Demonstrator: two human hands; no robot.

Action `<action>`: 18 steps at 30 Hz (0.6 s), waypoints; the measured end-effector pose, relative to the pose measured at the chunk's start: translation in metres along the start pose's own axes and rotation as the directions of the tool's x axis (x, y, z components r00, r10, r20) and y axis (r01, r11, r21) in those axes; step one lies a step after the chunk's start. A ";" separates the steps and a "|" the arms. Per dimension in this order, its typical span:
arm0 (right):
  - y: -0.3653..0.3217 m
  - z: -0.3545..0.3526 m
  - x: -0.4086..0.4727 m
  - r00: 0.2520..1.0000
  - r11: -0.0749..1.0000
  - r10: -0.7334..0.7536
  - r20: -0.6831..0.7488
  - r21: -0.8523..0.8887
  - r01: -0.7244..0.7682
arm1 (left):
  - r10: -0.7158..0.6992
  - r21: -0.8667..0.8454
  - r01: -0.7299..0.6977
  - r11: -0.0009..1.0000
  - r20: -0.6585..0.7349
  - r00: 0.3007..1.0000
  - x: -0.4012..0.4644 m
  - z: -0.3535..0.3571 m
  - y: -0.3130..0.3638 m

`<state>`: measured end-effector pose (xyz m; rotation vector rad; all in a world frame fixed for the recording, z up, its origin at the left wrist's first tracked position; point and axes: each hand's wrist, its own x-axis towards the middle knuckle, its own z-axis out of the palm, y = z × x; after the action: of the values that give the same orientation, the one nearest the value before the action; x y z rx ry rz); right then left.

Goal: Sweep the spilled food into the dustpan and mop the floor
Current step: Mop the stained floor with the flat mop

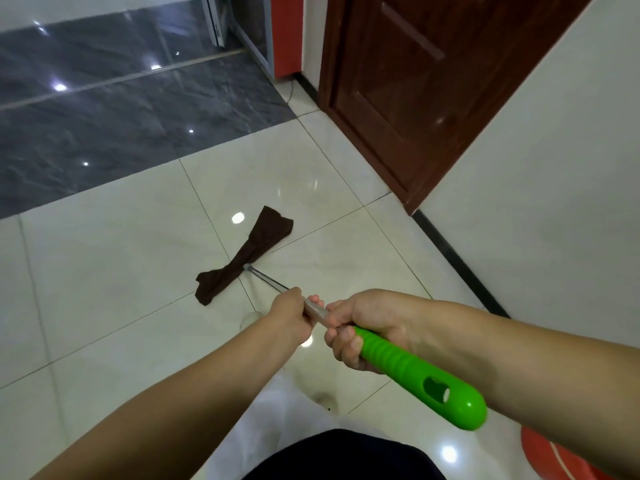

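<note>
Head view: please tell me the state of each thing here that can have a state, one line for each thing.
mop: held by both hands, handle slanted down to the floor
mop cloth: brown, lying flat on the light floor tiles
left hand: gripping the metal shaft
right hand: gripping the top of the green grip
wooden door: closed

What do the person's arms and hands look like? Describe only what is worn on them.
Both forearms are bare up to the picture's edge: no sleeves show. The left hand and right hand wear no gloves, and no rings, watch or bracelet show on the sides that face the camera.
</note>
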<state>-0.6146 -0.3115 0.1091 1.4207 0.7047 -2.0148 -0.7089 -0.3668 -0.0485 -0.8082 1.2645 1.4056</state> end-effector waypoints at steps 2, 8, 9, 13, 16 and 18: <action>-0.011 0.011 0.007 1.000 1.000 -0.009 -0.003 -0.014 0.008 | 0.007 -0.013 -0.007 1.000 0.017 1.000 0.005 -0.004 0.017; -0.048 0.048 0.042 0.998 0.998 -0.059 -0.007 0.037 0.059 | 0.032 0.029 -0.033 0.999 0.035 0.999 0.030 -0.017 0.079; -0.056 0.056 0.048 0.998 0.997 -0.062 0.002 0.053 0.062 | 0.028 0.043 -0.030 0.999 0.046 0.999 0.034 -0.019 0.092; -0.099 0.090 0.073 0.995 0.991 -0.097 0.009 0.092 0.096 | 0.047 0.052 -0.048 0.997 0.015 0.999 0.050 -0.022 0.151; -0.139 0.116 0.092 0.995 0.986 -0.099 0.021 0.140 0.095 | 0.045 0.089 -0.046 0.995 0.014 0.999 0.064 -0.021 0.200; -0.167 0.132 0.105 0.995 0.982 -0.095 0.036 0.169 0.088 | 0.043 0.131 -0.042 0.990 -0.005 0.999 0.072 -0.020 0.232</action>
<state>-0.8474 -0.3029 0.0646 1.4564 0.6033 -2.2150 -0.9522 -0.3474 -0.0583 -0.7015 1.3719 1.3392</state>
